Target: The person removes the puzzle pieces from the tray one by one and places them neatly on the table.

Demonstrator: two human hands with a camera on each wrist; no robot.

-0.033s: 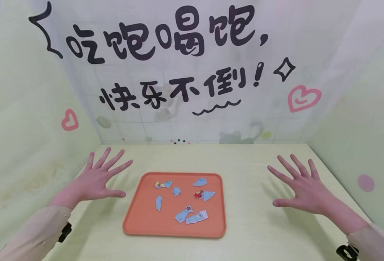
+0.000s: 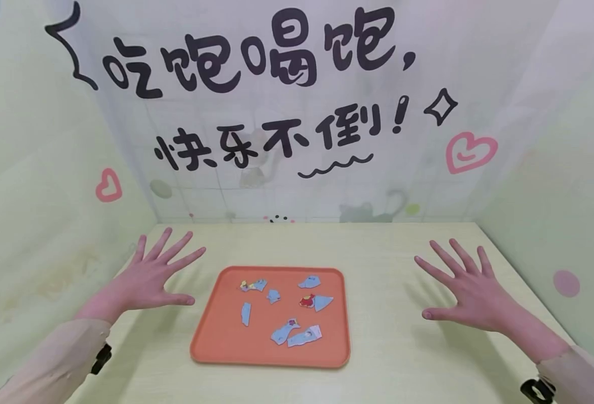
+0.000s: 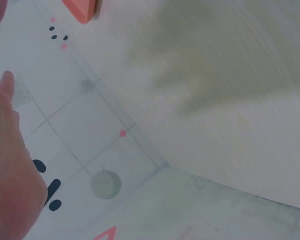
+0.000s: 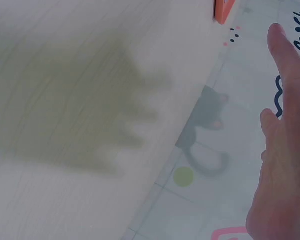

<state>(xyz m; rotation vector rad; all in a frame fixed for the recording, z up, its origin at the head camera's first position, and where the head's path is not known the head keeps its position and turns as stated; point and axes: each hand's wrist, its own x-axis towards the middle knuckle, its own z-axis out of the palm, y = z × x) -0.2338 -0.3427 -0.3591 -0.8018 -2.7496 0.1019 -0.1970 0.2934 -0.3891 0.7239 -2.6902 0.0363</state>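
Note:
Both hands are spread with nothing in them. My left hand (image 2: 150,280) hovers above the table, left of an orange tray (image 2: 226,345); its shadow falls on the tabletop in the left wrist view. On the other side, farther from the tray, my right hand (image 2: 473,294) hovers with fingers fanned. Several flat, irregular light-blue pieces with printed pictures lie on the tray. Among them are a narrow strip (image 2: 246,314), a triangular piece (image 2: 323,303) beside a red-printed piece (image 2: 307,301), and a long piece (image 2: 304,336) near the front. Another piece (image 2: 258,285) carries yellow print.
The pale wooden table (image 2: 382,348) meets a back wall (image 2: 297,196) printed with black characters and a cat shape. Light green side walls (image 2: 554,224) stand close beyond each hand. A dark band (image 2: 101,359) sits at the left cuff, another (image 2: 538,390) at the right.

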